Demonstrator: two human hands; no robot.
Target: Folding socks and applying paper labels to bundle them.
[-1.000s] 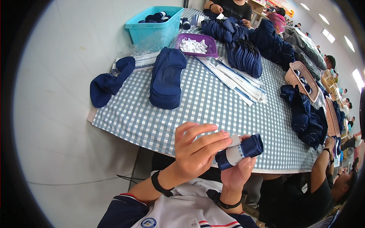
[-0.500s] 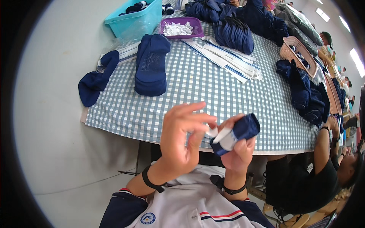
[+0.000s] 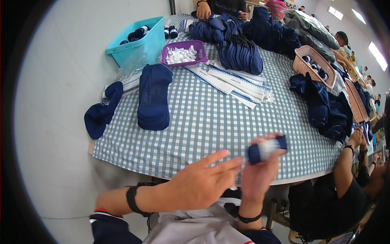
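Observation:
My right hand [image 3: 260, 175] grips a rolled navy sock bundle [image 3: 254, 155] with a white paper band [image 3: 268, 149] round its middle, held above the table's near edge. Just left of it is my left hand [image 3: 205, 179], its fingers stretched toward my right wrist and its thumb hidden. A small white scrap shows beneath those fingers; whether the hand touches it I cannot tell. Farther off on the checked cloth lies a flat stack of navy socks [image 3: 154, 99]. To its left, a loose navy sock [image 3: 101, 118] hangs over the table edge.
A purple basket [image 3: 201, 59] of white scraps stands beside a turquoise bin [image 3: 122, 53] with rolled socks. White paper strips [image 3: 239, 87] and heaped navy socks [image 3: 241, 57] lie beyond. A pink basket [image 3: 298, 63] is at the right, near a co-worker in black [image 3: 317, 203].
My right hand has moved slightly right with the sock bundle, turning its band more level. My left hand has drawn down from the bundle and straightened its fingers. The view has tilted up slightly.

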